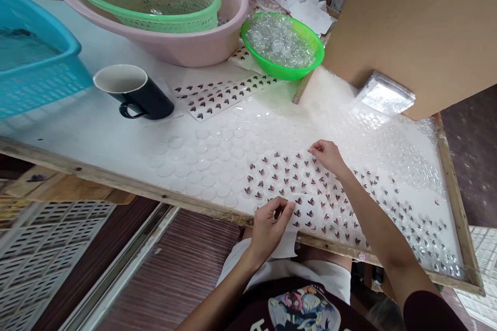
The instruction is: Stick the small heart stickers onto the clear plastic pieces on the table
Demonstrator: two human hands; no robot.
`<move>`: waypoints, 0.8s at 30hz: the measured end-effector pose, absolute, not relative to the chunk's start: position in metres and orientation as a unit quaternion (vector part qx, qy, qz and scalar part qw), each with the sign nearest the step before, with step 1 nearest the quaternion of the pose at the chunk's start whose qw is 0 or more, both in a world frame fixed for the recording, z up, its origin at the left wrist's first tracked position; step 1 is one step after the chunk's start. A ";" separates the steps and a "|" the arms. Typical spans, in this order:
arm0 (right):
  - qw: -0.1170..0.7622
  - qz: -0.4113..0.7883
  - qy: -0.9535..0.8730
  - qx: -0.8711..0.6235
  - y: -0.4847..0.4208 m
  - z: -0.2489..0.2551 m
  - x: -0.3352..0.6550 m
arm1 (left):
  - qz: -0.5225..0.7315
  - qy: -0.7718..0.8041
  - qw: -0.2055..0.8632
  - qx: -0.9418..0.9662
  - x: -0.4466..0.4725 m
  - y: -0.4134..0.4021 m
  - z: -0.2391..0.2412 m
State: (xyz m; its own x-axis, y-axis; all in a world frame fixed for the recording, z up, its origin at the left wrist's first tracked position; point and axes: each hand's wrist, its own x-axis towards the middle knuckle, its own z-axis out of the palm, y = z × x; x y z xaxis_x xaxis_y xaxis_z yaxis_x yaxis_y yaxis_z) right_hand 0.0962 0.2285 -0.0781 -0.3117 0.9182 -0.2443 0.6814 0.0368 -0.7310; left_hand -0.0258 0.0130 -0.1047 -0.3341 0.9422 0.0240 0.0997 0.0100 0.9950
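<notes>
Small clear round domes with dark printed pictures (310, 201) lie on the white table (116, 137). The right hand (328, 155) pinches one at their far edge; the left hand (269, 225) pinches a white paper sheet (286, 245) at the table's near rim. Centring each picture squarely probably matters.

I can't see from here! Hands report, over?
Left hand pinches white sheet at table edge. Right hand touching printed rounds. Black mug far off, left.
</notes>
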 end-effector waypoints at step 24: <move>0.079 0.517 -0.724 -0.450 0.129 -0.030 0.127 | 0.587 0.589 0.419 0.365 -0.027 0.013 -0.108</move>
